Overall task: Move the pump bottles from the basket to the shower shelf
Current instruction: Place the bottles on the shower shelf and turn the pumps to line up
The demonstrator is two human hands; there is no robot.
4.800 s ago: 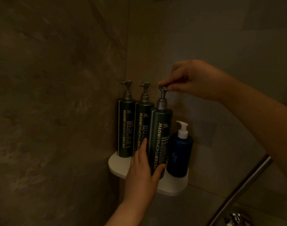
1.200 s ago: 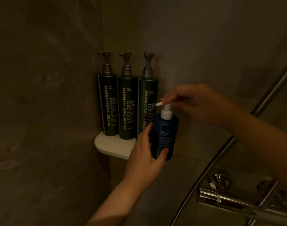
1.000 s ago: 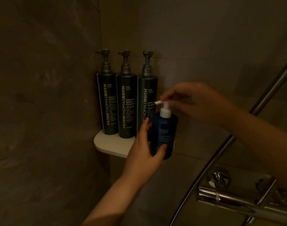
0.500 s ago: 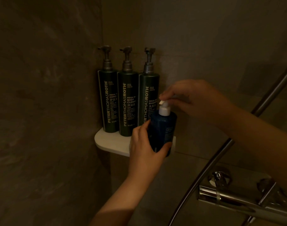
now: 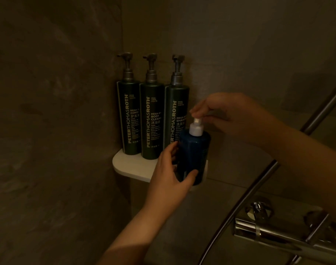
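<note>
Three tall dark green pump bottles stand in a row on the white corner shelf [image 5: 132, 167]: the left one [image 5: 128, 119], the middle one [image 5: 151, 121] and the right one [image 5: 175, 115]. In front of the right one stands a shorter blue bottle [image 5: 196, 150] with a white pump, at the shelf's right end. My left hand [image 5: 171, 175] grips the blue bottle's body from the left, thumb across its front. My right hand [image 5: 230, 115] pinches the white pump head from above. No basket is in view.
Dark stone-look tiled walls meet in the corner behind the shelf. A chrome shower hose [image 5: 258, 180] runs diagonally at the right. A chrome mixer valve [image 5: 274, 230] with knobs sits at the lower right, below my right forearm.
The white pump head has turned: its spout pointed left a second ago and now faces me. My left hand has slid a little higher on the blue bottle.
</note>
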